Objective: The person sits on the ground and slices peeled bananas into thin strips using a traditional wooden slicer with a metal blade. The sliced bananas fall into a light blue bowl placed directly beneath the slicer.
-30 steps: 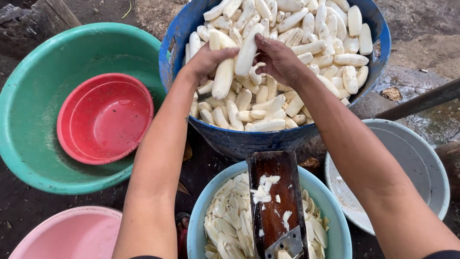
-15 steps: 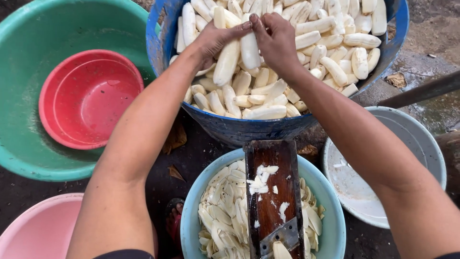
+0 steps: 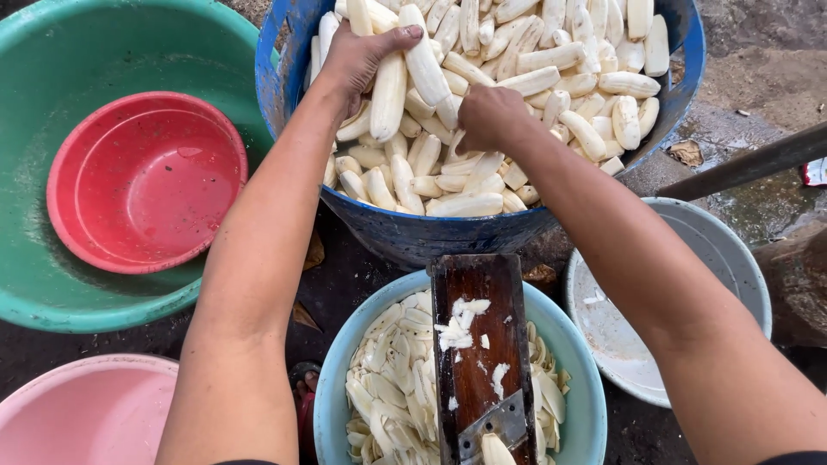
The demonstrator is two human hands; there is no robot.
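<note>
From the head camera, looking straight down: both hands are in the big blue tub point(image 3: 301, 103), which is heaped nearly to the rim with peeled white roots point(image 3: 551, 82). That pile tells the story on progress, I'd say: a great deal is left whole. Below it, the light blue basin point(image 3: 332, 405) holds a fair layer of thin white slices point(image 3: 388, 387), and the wooden slicer board point(image 3: 478, 344) laid across it carries scraps on its face and a stub of root at the blade end. So some slicing is done, by my reckoning, but far more waits in the tub.

Now the hands. The left hand point(image 3: 357, 56) lies over the top of the heap, fingers point(image 3: 392, 36) curled down around one long root point(image 3: 388, 95), gripping it. The right hand point(image 3: 487, 116) is bunched into a loose fist, knuckles up, pressed into the pile at the centre; its fingers are tucked under, closed among the roots, though which piece they hold I cannot tell.

Off to the left sits a wide green basin point(image 3: 52, 293) with a red bowl point(image 3: 146, 181) inside it, a pink bowl point(image 3: 77, 413) below, and a pale grey basin point(image 3: 741, 275) on the right.
</note>
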